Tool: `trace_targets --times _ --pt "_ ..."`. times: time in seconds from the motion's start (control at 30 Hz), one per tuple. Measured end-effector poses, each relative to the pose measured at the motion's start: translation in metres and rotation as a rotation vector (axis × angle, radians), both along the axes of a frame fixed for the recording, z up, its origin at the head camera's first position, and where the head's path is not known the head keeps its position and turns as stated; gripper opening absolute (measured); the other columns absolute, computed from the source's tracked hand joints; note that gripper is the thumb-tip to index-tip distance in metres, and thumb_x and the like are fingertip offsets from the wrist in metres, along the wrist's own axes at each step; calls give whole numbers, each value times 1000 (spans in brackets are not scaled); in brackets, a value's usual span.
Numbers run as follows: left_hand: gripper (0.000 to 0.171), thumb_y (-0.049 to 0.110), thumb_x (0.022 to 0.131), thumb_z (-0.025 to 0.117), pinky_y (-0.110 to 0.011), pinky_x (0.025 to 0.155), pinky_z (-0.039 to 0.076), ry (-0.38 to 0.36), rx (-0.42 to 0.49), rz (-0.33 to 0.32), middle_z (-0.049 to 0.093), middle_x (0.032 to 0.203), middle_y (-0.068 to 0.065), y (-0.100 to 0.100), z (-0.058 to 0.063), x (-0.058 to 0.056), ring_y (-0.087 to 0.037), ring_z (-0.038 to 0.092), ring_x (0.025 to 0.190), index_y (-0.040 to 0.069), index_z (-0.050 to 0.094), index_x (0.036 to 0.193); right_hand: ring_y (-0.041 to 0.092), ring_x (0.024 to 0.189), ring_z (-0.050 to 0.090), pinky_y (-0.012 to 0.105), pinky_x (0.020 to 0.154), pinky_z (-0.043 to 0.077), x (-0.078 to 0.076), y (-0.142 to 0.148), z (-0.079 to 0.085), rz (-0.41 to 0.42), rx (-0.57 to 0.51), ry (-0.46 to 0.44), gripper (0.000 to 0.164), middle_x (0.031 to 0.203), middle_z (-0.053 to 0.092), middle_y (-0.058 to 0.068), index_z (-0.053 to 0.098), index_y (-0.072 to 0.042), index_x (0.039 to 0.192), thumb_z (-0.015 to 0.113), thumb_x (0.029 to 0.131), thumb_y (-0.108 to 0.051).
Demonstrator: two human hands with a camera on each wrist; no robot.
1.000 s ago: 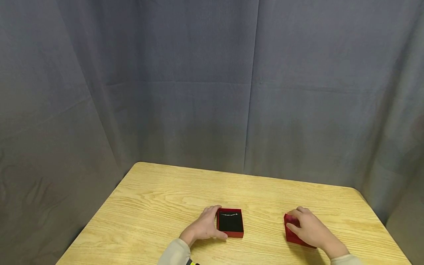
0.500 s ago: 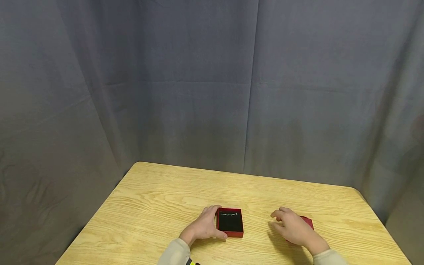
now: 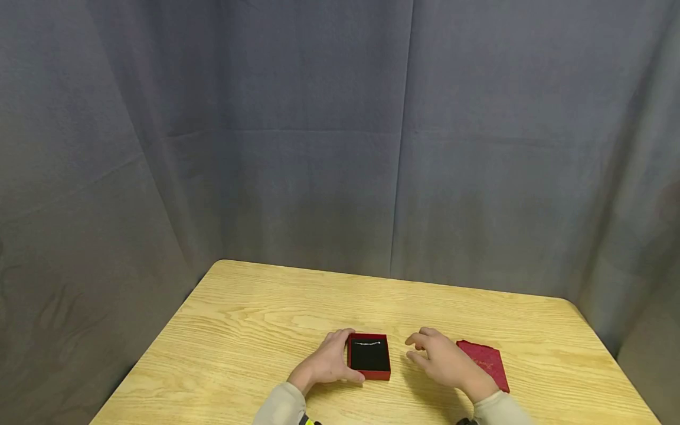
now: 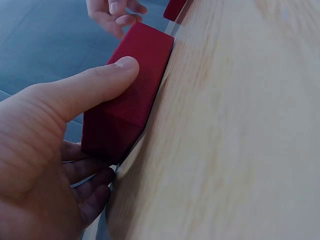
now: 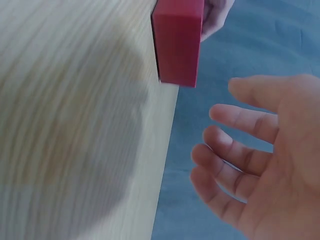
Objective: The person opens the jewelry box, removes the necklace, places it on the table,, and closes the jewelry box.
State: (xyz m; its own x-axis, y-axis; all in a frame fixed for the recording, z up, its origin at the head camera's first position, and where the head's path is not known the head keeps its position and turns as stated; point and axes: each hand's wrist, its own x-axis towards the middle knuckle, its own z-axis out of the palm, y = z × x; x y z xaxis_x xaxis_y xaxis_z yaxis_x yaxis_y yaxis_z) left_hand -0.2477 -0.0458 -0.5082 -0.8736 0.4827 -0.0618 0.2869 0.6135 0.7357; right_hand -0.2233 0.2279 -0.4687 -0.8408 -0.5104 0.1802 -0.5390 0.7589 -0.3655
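A small red jewelry box (image 3: 379, 375) sits on the table with its black pad (image 3: 370, 358) facing up. Across the pad's upper part lies a thin silvery chain (image 3: 366, 343). My left hand (image 3: 326, 360) grips the box's left side, thumb on the near wall and fingers at the far corner; the left wrist view shows the thumb pressed on the red box (image 4: 145, 55). Right of the box, my right hand (image 3: 438, 357) hovers with fingers loosely bent and nothing in them; a gap separates it from the box (image 5: 177, 47) in the right wrist view.
A dark red square box lid (image 3: 490, 363) with faint gold lettering lies right of my right hand, partly covered by the forearm. The light wooden table (image 3: 297, 295) ends at a grey curtain (image 3: 319, 177) behind and at the sides.
My right hand has let go of the red lid and moved left toward the box. The lid now lies flat on the table. My left hand and the box have stayed put.
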Motion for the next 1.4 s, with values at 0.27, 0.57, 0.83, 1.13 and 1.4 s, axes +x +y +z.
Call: trace_targets --times 0.27,0.57,0.83,1.13,1.4 --pt "99 42 67 85 -52 101 33 7 -3 8 36 144 -13 0 0 1 -32 31 131 4 33 143 11 84 53 31 69 49 -1 -16 -4 26 -32 -37 22 91 53 -7 65 -7 109 61 93 -22" --pt "98 41 66 85 -52 102 32 -7 9 14 38 142 -11 1 -3 0 -30 33 129 5 34 142 11 86 55 32 71 48 -2 -25 -8 50 -68 -75 26 93 55 -6 63 -9 115 59 95 -25" --pt "98 42 66 85 -51 101 33 2 9 14 39 142 -11 1 -4 -2 -29 33 128 5 35 142 11 85 55 31 71 49 -5 -32 -10 87 -39 -81 26 94 54 -6 63 -9 114 59 95 -25" --pt "98 42 66 85 -51 101 34 -5 14 20 39 141 -11 0 -2 -1 -30 33 128 5 35 142 6 72 46 28 64 45 -5 -47 -6 59 79 -60 31 85 50 -5 64 0 112 64 90 -22" --pt "97 40 66 85 -49 101 33 11 -1 19 42 138 -8 2 -4 -3 -27 35 126 6 36 141 15 78 54 35 70 49 -5 -59 -4 -7 181 -31 35 90 56 4 65 4 108 68 86 -24"
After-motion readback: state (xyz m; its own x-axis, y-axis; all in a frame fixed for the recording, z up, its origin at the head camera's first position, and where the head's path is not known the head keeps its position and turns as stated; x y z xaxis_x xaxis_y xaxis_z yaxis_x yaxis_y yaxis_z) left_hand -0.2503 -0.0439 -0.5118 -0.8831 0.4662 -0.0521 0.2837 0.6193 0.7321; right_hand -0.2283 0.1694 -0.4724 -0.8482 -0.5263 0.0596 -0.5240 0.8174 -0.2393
